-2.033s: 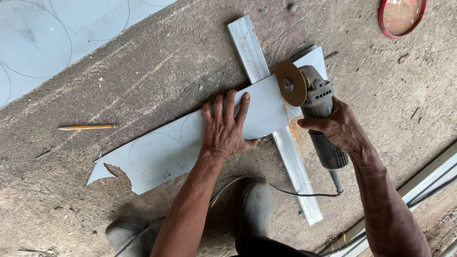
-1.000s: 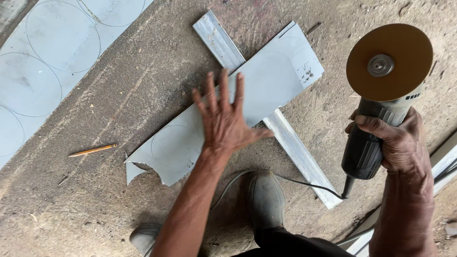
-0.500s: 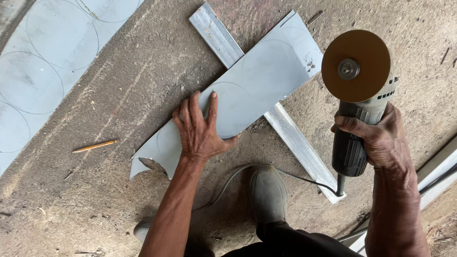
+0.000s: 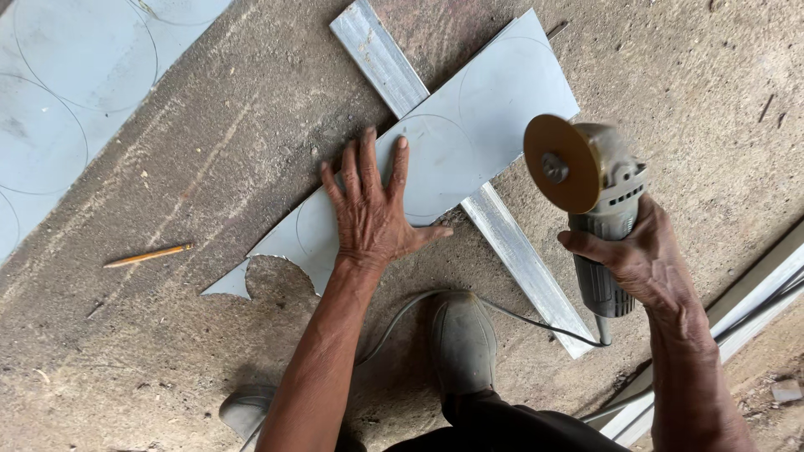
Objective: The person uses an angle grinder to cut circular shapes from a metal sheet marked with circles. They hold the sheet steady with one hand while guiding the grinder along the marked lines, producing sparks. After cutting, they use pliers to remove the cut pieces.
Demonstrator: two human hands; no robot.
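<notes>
The left hand [image 4: 373, 213] presses flat, fingers spread, on the thin, stiff, sharp-edged metal sheet [image 4: 469, 134], while the right hand [image 4: 641, 259] grips the heavy angle grinder [image 4: 599, 201] by its body.

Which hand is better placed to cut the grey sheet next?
Probably the right hand: it grips the angle grinder, its disc raised beside the grey metal sheet. The left hand lies flat on that sheet.

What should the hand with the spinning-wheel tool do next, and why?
Probably lower the angle grinder onto a drawn circle line: the right hand holds it lifted off the metal sheet, while the left hand lies flat on the sheet.
</notes>
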